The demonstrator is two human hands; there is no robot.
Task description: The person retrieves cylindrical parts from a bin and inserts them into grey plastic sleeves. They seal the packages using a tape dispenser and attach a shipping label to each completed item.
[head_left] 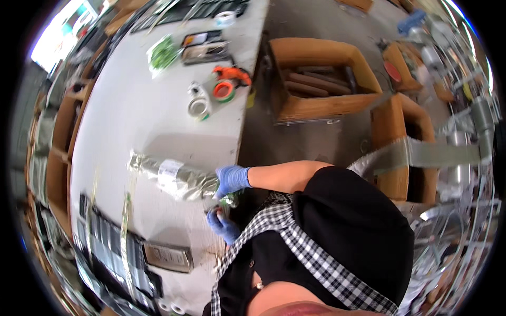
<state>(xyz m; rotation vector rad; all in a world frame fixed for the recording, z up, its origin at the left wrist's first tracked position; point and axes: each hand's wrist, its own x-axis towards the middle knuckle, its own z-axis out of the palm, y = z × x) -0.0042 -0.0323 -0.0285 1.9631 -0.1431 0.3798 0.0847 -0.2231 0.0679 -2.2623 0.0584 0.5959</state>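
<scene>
Checked apron (279, 218) beside desk (113, 113) edge; right grip (232, 180) clamped on silvery bundle (199, 182), its label (169, 169) illegible; left grip (224, 226) can't be told; room towards tape rolls (224, 97)

Long silvery wrapped bundle (197, 184), white-labelled, flat on white table (121, 113).

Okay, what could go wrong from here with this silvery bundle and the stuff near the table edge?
The silvery bundle has its near end by the edge of the white table, gripped by the right hand; it might slip off if that grip loosens. The orange-and-black tool also lies close to the edge, so a bump could knock it down.
</scene>
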